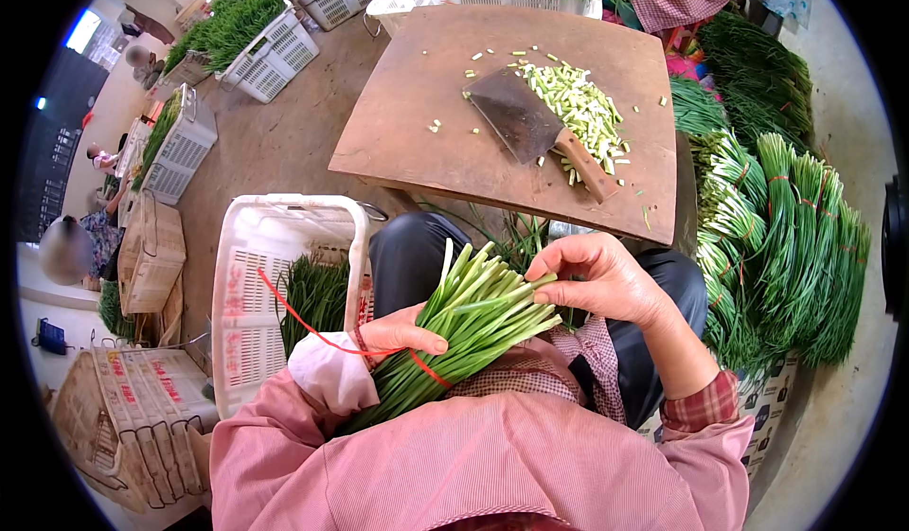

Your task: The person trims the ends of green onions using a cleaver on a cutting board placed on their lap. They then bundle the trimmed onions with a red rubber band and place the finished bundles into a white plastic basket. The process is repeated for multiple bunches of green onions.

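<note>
My left hand (405, 334) is wrapped around a bundle of green Chinese chives (454, 346), held tilted across my lap. A red tie (428, 369) circles the bundle, and its long loose end trails over my left wrist towards the upper left. My right hand (575, 275) pinches a pale stalk end (541, 282) at the bundle's cut tip between thumb and fingers. Beyond my knees, a cleaver (522, 116) with a wooden handle lies flat on a low wooden table (398, 119), beside a heap of short cut stalk pieces (579, 105).
A white plastic basket (234, 304) with greens stands left of my knee. Tied chive bundles (788, 247) are piled on the right. Stacked crates (149, 396) stand at lower left, filled crates (273, 59) farther off. A person (103, 236) is at the far left.
</note>
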### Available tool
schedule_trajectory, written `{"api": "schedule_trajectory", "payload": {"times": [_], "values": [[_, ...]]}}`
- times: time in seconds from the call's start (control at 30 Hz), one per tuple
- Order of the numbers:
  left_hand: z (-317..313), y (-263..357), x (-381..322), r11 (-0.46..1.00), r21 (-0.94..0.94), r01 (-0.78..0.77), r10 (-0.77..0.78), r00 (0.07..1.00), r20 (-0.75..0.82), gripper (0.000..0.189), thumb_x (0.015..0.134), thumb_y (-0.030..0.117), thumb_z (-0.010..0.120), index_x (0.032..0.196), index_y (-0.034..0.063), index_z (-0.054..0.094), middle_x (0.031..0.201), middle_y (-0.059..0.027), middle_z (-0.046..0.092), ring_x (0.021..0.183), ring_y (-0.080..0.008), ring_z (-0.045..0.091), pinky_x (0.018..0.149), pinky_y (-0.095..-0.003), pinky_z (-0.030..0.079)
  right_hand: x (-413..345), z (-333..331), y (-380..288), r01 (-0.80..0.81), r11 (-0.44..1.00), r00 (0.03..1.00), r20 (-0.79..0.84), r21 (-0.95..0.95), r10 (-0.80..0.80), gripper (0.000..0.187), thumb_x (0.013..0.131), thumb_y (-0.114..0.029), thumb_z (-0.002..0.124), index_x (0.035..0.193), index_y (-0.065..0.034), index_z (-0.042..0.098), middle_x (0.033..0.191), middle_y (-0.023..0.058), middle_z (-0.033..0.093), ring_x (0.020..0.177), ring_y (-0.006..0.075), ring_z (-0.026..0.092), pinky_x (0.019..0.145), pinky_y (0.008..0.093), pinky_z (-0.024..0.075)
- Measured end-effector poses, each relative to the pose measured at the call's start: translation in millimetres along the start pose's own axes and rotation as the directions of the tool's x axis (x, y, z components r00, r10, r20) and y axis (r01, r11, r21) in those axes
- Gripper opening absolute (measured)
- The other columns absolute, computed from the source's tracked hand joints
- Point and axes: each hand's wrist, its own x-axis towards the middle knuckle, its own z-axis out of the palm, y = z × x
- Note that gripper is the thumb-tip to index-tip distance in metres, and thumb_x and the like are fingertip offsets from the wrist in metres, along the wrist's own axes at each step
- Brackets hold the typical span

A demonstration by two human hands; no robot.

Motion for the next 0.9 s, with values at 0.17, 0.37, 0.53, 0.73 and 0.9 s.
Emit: {"api": "schedule_trajectory", "payload": {"times": [0.17, 0.37, 0.53, 0.73, 0.9], "values": [[2, 2, -2, 1.000, -0.025, 0.006, -0.006, 1.000, 0.021, 0.092, 0.077, 0.009, 0.074, 0.153, 0.0060, 0.023, 0.150, -0.0107, 0.040, 0.138, -0.0218, 0.040, 0.116, -0.0364, 0.028, -1, 32, -2, -0.100, 0.974, 0.995, -0.009, 0.204, 0.104, 0.022, 0.089, -0.010, 0.071, 0.109, -0.0020, 0.069, 0.084, 0.0000, 0.069, 0.071, 0.0041, 0.060, 0.065, 0.0209, 0.0512], [-5, 2, -13, 0.995, 0.089, -0.055, 0.057, 0.998, -0.023, 0.089, 0.078, 0.006, 0.074, 0.152, 0.0064, 0.025, 0.148, -0.0091, 0.044, 0.135, -0.0203, 0.043, 0.115, -0.0365, 0.030, 10, 35, -5, 0.114, 0.974, 0.916, -0.400, 0.196, -0.027, 0.018, 0.096, -0.018, 0.063, 0.105, -0.0033, 0.067, 0.079, -0.0001, 0.063, 0.068, 0.0061, 0.058, 0.061, 0.0207, 0.0496], [-45, 8, -46, 0.944, 0.227, -0.239, 0.298, 0.914, -0.276, 0.086, 0.072, 0.009, 0.078, 0.146, 0.0002, 0.035, 0.143, -0.0133, 0.048, 0.131, -0.0248, 0.047, 0.112, -0.0373, 0.035, -7, -55, -23, 0.536, 0.821, 0.564, -0.808, 0.199, -0.172, 0.021, 0.099, -0.027, 0.057, 0.103, -0.0075, 0.064, 0.082, 0.0016, 0.063, 0.071, 0.0110, 0.061, 0.067, 0.0259, 0.0526], [-61, 62, -87, 0.795, 0.297, -0.529, 0.599, 0.762, -0.247, 0.063, 0.077, 0.007, 0.071, 0.135, -0.0023, 0.048, 0.126, -0.0174, 0.061, 0.113, -0.0283, 0.062, 0.097, -0.0407, 0.051, -154, -214, -61, 0.724, 0.686, 0.307, -0.858, -0.071, -0.413, 0.032, 0.103, -0.023, 0.045, 0.117, 0.0038, 0.057, 0.110, 0.0162, 0.064, 0.106, 0.0283, 0.063, 0.100, 0.0429, 0.0503], [-65, 78, -100, 0.681, 0.511, -0.525, 0.701, 0.669, -0.248, 0.066, 0.076, 0.001, 0.070, 0.137, -0.0010, 0.045, 0.126, -0.0176, 0.060, 0.113, -0.0275, 0.062, 0.098, -0.0399, 0.050, -97, -104, -57, 0.683, 0.726, 0.393, -0.796, -0.083, -0.461, 0.022, 0.104, -0.022, 0.045, 0.121, -0.0082, 0.048, 0.090, 0.0071, 0.062, 0.086, 0.0191, 0.063, 0.087, 0.0374, 0.0527]]}}
